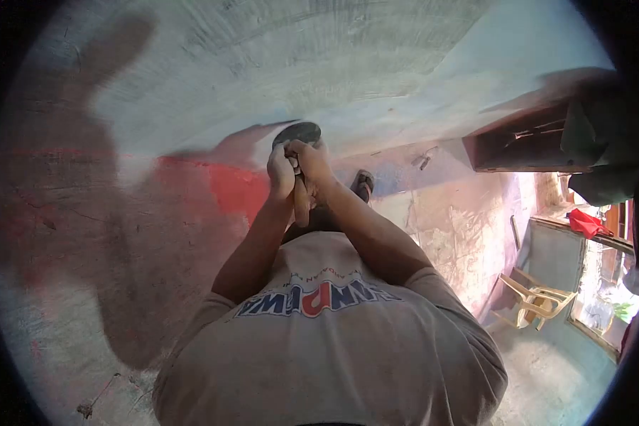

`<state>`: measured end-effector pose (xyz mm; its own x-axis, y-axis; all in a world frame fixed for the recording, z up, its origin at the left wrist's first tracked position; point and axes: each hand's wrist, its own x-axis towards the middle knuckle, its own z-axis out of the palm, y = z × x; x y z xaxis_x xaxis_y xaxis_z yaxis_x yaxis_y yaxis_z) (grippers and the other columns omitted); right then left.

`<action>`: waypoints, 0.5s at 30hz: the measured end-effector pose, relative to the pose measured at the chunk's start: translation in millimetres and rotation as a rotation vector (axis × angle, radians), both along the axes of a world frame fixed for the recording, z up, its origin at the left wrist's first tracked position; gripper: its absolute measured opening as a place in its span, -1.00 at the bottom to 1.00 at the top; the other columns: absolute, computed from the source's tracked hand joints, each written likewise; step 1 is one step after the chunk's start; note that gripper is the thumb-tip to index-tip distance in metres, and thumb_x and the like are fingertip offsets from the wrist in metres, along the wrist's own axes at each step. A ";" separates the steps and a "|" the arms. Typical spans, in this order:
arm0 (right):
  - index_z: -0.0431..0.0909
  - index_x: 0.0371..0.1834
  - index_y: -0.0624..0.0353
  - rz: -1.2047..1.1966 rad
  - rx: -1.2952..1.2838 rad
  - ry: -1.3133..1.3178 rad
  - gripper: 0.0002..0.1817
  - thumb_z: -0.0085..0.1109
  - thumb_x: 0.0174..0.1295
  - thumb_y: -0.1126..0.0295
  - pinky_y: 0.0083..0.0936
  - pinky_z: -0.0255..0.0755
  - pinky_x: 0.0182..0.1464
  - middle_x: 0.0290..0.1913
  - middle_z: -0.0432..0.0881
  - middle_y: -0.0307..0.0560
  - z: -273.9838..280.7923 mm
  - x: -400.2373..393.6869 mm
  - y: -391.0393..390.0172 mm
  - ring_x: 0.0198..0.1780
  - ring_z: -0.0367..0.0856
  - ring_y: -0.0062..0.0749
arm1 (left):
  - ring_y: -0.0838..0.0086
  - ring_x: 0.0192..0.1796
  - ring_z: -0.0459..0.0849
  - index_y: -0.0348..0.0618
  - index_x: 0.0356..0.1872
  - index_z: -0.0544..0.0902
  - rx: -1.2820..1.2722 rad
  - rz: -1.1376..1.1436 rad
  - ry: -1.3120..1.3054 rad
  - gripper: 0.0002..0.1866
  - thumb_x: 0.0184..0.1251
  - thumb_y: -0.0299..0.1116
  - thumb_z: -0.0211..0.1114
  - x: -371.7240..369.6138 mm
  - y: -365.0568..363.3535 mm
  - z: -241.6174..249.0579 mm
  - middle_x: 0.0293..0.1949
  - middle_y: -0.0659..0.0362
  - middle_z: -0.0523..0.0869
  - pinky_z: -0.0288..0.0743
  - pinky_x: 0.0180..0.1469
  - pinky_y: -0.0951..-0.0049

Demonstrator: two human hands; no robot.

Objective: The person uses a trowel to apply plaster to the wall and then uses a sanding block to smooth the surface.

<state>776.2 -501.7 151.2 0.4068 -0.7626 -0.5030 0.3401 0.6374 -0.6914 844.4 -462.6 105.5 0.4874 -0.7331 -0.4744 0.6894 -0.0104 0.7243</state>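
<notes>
My left hand (280, 172) and my right hand (312, 162) are close together at the centre, both closed around a dark tool with a round disc (298, 132) at its far end. The disc sits right by the pale grey-blue wall surface (263, 85). Below the hands hangs a tan, elongated piece (302, 202); whether it is part of the tool I cannot tell. The grip itself is mostly hidden by my fingers.
A sandalled foot (363, 184) shows right of my hands. Red paint (238, 192) marks the surface at left. Further right are a dark recess (522, 142), a plastic chair (536, 299), a red cloth (586, 223) and a bright opening.
</notes>
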 end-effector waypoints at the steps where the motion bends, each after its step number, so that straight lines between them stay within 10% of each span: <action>1: 0.49 -0.50 0.25 0.072 -0.113 -0.001 -0.90 0.07 0.14 0.63 -0.49 0.27 -0.65 -0.62 0.49 -0.21 -2.9 -4.7 0.2 -0.67 0.42 -0.49 | 0.65 -0.73 0.26 -0.03 -0.41 0.49 -0.058 -0.029 0.000 -0.74 0.52 -0.26 -0.05 -0.2 5.5 -0.7 -0.64 0.37 0.39 0.12 -0.69 0.58; 15: 0.50 -0.60 0.16 -0.013 -0.098 -0.024 -0.81 0.07 0.17 0.55 -0.60 0.16 -0.70 -0.68 0.48 -0.25 5.1 -9.1 8.9 -0.72 0.37 -0.60 | 0.64 -0.69 0.27 0.03 -0.48 0.43 0.020 -0.078 -0.049 -0.70 0.52 -0.20 -0.02 -7.0 9.8 15.3 -0.66 0.38 0.34 0.13 -0.65 0.55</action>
